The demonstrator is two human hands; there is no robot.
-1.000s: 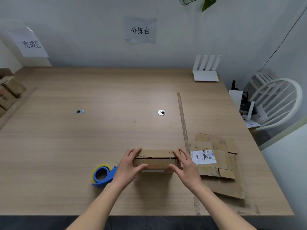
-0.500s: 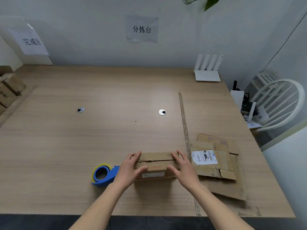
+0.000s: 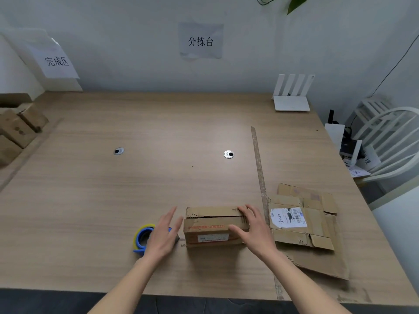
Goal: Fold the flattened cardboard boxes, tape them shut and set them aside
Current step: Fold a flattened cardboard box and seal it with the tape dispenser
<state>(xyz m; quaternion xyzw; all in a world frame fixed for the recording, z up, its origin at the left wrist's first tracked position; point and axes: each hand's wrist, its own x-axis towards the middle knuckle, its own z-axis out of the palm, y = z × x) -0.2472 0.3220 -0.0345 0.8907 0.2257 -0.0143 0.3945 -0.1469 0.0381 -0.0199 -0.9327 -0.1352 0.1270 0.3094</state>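
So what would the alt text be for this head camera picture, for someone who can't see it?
A person's right hand holds a folded cardboard box on a wooden table, while the left hand hovers open beside it, above a blue tape dispenser. Flattened cardboard lies to the right; more boxes sit at the far left edge.

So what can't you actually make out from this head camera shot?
- Tape dispenser: the left hand covers its right part.
- Folded box: its right end sits under the right hand; whether the top seam is taped is unclear.
- Shipping label on the flattened cardboard: print too small to read.
- Stacked boxes: cut off by the left edge.
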